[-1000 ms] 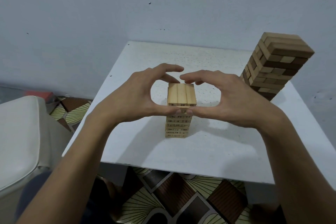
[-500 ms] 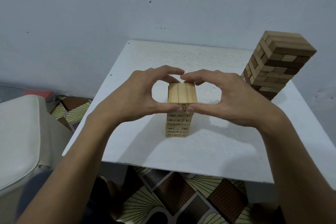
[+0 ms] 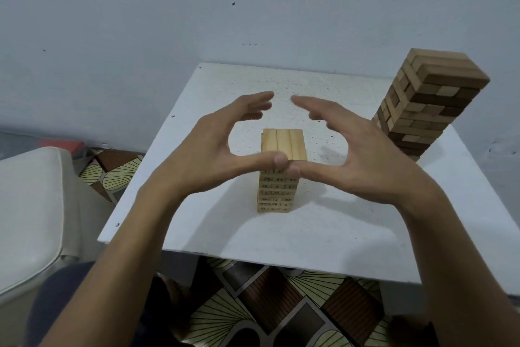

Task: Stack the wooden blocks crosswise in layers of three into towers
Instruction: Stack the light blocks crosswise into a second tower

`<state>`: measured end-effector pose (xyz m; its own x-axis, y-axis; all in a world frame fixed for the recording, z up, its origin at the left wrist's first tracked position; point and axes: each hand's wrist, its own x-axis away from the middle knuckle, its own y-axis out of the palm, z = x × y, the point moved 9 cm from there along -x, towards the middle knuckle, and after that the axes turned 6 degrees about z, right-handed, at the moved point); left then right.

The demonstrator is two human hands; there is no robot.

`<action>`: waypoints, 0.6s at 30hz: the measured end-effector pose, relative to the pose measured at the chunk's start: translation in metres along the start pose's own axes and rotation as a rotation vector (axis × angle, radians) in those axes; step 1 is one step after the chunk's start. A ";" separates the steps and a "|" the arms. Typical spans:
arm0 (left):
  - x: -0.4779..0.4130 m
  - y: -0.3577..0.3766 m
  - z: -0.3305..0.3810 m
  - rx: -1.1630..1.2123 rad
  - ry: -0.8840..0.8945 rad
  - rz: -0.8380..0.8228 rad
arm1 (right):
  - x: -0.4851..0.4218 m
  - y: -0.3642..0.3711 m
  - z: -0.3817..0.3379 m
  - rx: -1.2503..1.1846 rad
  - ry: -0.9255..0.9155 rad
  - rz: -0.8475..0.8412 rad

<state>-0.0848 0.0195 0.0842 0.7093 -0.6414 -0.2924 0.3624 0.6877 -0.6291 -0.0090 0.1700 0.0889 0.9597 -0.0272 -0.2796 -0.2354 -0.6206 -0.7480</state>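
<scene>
On the white table (image 3: pixel 309 234) in front of me stands a short pale tower (image 3: pixel 277 192) of wooden blocks, near the middle of the top. Its uppermost layer is three blocks side by side, running away from me, and the layers below show small dark marks on their ends. My left hand (image 3: pixel 213 146) and right hand (image 3: pixel 363 155) frame it from either side. Both are spread wide, holding nothing, with the fingers reaching past the far side of the tower, a little blurred, their tips apart. My two thumbs meet at the tower's near top edge; I cannot tell whether they press on it. A taller darker tower (image 3: pixel 425 104) of mixed light and brown blocks stands well apart at the table's far right edge. A white cushioned seat (image 3: pixel 28 206) sits to my left, above a patterned floor (image 3: pixel 281 304).
</scene>
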 end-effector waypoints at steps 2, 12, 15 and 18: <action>0.010 -0.001 -0.005 0.181 -0.038 0.176 | 0.010 0.003 0.007 -0.219 0.094 0.148; 0.054 0.061 -0.007 0.555 -0.281 0.552 | 0.045 0.070 -0.004 -0.741 0.267 0.436; 0.053 0.064 -0.004 0.541 -0.287 0.534 | 0.045 0.075 -0.007 -0.757 0.271 0.421; 0.052 0.067 -0.002 0.538 -0.285 0.520 | 0.045 0.076 -0.011 -0.765 0.268 0.393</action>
<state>-0.0250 0.0315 0.0258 0.9684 -0.1321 -0.2115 0.1334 0.9910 -0.0081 0.0182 0.1135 0.0259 0.8576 -0.4699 -0.2091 -0.4799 -0.8773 0.0035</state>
